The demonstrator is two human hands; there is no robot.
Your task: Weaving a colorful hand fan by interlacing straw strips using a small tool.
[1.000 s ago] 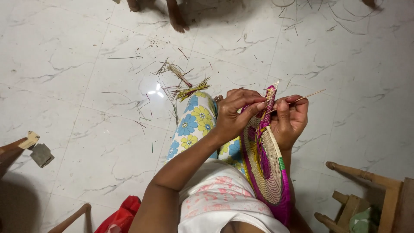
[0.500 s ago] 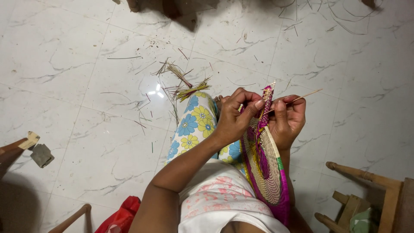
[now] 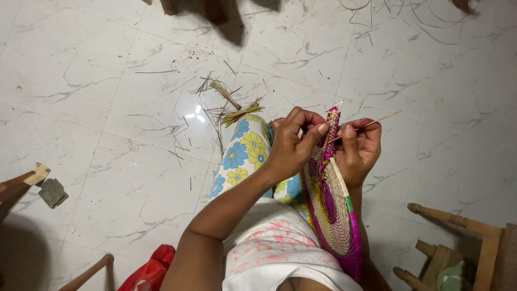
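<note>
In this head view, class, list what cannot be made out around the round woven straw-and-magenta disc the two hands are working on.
- Round woven straw-and-magenta disc: far face hidden, seen edge-on.
- Right hand: palm and fingertips hidden behind the disc's rim.
- Left hand: what its fingertips pinch is too small to tell.
- Wooden stool: cut off by the right edge.
- Red object: cut off by the bottom edge.

A round, flat woven basket disc of pale straw coils with magenta bands and a small green patch on its rim [image 3: 334, 215] stands on edge over the person's lap, its face turned toward the left arm and its top rim pinched between both hands. A thin pale straw strand [image 3: 377, 120] sticks out from that top rim, slanting up to the right past the fingers.
</note>
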